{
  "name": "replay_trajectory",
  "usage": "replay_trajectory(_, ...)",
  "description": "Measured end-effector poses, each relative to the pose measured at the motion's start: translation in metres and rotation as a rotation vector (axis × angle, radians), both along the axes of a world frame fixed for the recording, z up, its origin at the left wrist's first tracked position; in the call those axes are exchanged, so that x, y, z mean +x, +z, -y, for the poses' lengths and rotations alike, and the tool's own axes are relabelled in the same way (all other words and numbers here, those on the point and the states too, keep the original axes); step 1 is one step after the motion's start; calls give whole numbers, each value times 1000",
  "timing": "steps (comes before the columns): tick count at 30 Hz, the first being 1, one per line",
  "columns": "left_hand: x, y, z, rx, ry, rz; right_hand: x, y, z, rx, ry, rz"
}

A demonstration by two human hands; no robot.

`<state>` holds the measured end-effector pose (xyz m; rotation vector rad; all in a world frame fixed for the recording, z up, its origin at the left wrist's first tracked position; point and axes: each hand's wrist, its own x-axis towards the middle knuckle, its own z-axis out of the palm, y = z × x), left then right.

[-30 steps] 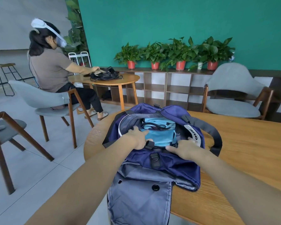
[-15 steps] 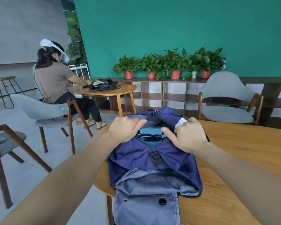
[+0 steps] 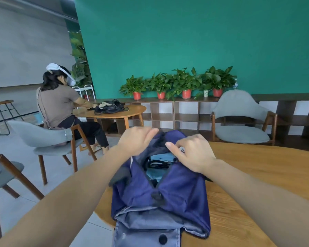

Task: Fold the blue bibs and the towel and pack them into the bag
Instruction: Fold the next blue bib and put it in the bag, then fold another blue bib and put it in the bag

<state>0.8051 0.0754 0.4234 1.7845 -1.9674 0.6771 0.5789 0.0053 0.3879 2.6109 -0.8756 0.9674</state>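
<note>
At the table: a navy bag (image 3: 161,189) lies on the round wooden table (image 3: 257,175), its mouth turned away from the person seated there and its grey front flap (image 3: 146,236) hanging over the near edge.
Left hand: the left hand (image 3: 136,141) has its fingers curled on the far left rim of the bag's mouth, pinching the fabric.
Right hand: the right hand (image 3: 193,154) grips the right rim, thumb out across the opening, fingers folded over the cloth.
Contents: folded light blue cloth (image 3: 163,155), likely the bibs and the towel (which is which cannot be told), sits inside the gap between the two hands, with a dark strap lying across it.
Handling: the bag looks thin, soft and light, a fabric that sags and creases wherever it is not held; it should give no resistance but will not keep any shape alone.
Where to hold: the rim on both sides of the mouth seems the best purchase, since the two edges can be drawn together there.
Stage: packing appears done, closing the bag looks like what remains.
Background: another person (image 3: 59,104) in a headset works at a second table (image 3: 132,111).
</note>
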Motion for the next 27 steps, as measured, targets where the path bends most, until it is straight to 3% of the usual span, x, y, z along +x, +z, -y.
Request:
replay_trajectory(7,-95,-13,7,183,-85,-111,-95,-12,3,159,-254,-160)
replay_trajectory(11,-174,-25,30,340,-204,-66,-182,-18,-1,279,-388,-183)
replay_trajectory(17,-333,-39,63,402,-403,-64,-346,-53,-8,671,-578,-45)
replay_trajectory(27,-645,-113,43,614,-816,-130,-592,-120,-101,854,-987,96)
